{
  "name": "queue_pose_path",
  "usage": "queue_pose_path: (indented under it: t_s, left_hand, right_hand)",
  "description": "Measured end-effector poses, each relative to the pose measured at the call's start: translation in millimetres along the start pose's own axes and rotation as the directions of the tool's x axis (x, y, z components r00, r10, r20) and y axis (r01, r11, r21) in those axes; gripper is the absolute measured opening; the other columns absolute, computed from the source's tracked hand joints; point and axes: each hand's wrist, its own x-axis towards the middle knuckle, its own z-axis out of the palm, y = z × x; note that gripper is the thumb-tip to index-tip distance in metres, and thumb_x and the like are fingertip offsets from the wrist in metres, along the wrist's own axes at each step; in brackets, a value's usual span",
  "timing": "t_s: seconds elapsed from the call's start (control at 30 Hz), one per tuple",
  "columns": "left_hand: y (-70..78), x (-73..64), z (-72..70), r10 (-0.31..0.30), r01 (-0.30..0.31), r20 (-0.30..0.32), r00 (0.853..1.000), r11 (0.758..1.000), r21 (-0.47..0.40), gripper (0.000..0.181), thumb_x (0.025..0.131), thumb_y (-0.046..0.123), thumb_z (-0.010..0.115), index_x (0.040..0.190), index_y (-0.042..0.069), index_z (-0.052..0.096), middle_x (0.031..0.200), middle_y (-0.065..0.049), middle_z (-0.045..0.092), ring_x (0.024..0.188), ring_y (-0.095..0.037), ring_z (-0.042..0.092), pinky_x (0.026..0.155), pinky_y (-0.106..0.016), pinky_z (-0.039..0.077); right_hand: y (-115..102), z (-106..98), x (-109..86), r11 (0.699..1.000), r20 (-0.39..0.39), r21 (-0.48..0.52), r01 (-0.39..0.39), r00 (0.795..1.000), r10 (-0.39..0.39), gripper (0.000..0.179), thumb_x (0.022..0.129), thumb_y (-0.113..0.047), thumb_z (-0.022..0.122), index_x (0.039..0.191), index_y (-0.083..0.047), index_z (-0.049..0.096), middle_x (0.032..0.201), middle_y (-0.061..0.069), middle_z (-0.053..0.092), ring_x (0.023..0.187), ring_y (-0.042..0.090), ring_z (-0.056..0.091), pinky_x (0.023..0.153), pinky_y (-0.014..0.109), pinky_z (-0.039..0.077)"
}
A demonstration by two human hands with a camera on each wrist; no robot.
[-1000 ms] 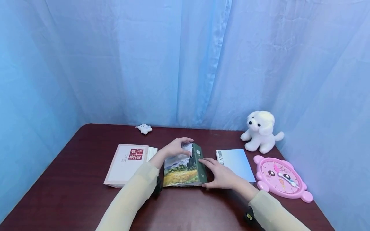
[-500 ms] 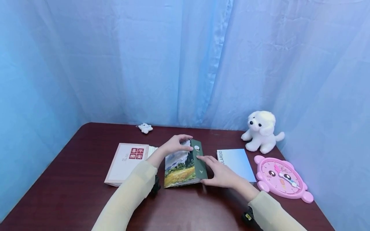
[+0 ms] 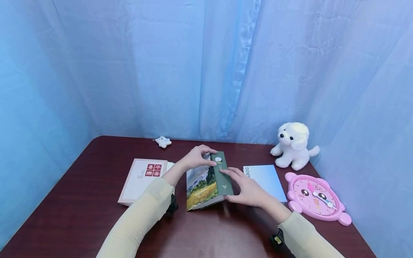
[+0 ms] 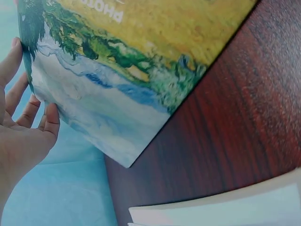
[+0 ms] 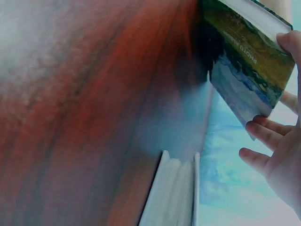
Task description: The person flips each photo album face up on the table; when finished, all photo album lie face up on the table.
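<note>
The left hand [image 3: 198, 158] and right hand [image 3: 246, 190] both have the tilted photo album [image 3: 209, 183] in their grip, at the lower centre of the frame. A white book [image 3: 139, 184] lies on the bench [image 3: 64, 200], lower left.

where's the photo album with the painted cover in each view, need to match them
Head: photo album just below centre, between the left hand and the right hand.
Left wrist: photo album across the upper left and centre, cut off at the top.
Right wrist: photo album in the upper right.
Shared landmark: the dark red-brown table, visible in all three.
</note>
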Motion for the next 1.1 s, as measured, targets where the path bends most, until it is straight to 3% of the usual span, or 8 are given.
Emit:
queue_pose_path:
  t_s: [0.13,0.33,0.53,0.8,1.1]
  left_hand:
    - [2.8,-0.1,-4.4,-0.009,0.009,-0.001,1.0,1.0,-0.019,0.055,0.079,0.029,0.077,0.13,0.018,0.058,0.135,-0.006,0.048,0.127,-0.024,0.046,0.101,-0.04,0.042]
    - [11.8,-1.7,-12.5,-0.016,0.016,-0.003,1.0,1.0,-0.016,0.066,0.078,0.028,0.078,0.137,0.015,0.051,0.129,-0.006,0.052,0.103,-0.019,0.053,0.081,-0.032,0.047]
    - [23.7,-3.6,-22.0,0.008,-0.008,0.016,1.0,1.0,0.0,0.068,0.078,0.03,0.078,0.137,0.011,0.05,0.119,-0.008,0.053,0.095,-0.02,0.057,0.072,-0.029,0.05]
    - [40.2,-10.9,-34.7,0.025,-0.026,-0.028,0.999,1.0,-0.01,0.064,0.079,0.029,0.077,0.135,0.013,0.052,0.123,-0.007,0.052,0.106,-0.026,0.056,0.076,-0.032,0.051]
    - [51.4,-16.7,-41.6,0.068,-0.071,-0.106,0.992,0.997,-0.027,0.061,0.076,0.027,0.079,0.129,0.011,0.054,0.119,-0.005,0.054,0.104,-0.021,0.054,0.081,-0.033,0.052]
  right_hand:
    - [-1,-4,2.0,1.0,-0.031,0.018,0.013,0.999,-0.013,0.082,0.073,-0.048,0.072,0.145,-0.03,0.036,0.142,0.0,0.04,0.108,0.016,0.054,0.082,0.041,0.05]
    - [-4,-9,4.8,0.998,-0.062,0.046,0.033,0.998,-0.03,0.088,0.072,-0.048,0.074,0.146,-0.027,0.032,0.144,-0.001,0.038,0.116,0.017,0.051,0.087,0.043,0.049]
    - [-12,-18,5.7,0.996,-0.094,0.059,0.059,0.994,-0.053,0.091,0.071,-0.045,0.077,0.147,-0.027,0.031,0.146,0.002,0.037,0.118,0.02,0.05,0.087,0.044,0.049]
    - [-20,-27,8.7,0.991,-0.134,0.097,0.088,0.988,-0.074,0.1,0.067,-0.041,0.082,0.149,-0.022,0.027,0.145,0.0,0.039,0.124,0.019,0.046,0.094,0.045,0.046]
    - [-29,-34,10.7,0.982,-0.171,0.14,0.127,0.98,-0.102,0.11,0.06,-0.041,0.088,0.149,-0.018,0.027,0.145,0.001,0.041,0.126,0.02,0.047,0.098,0.046,0.043]
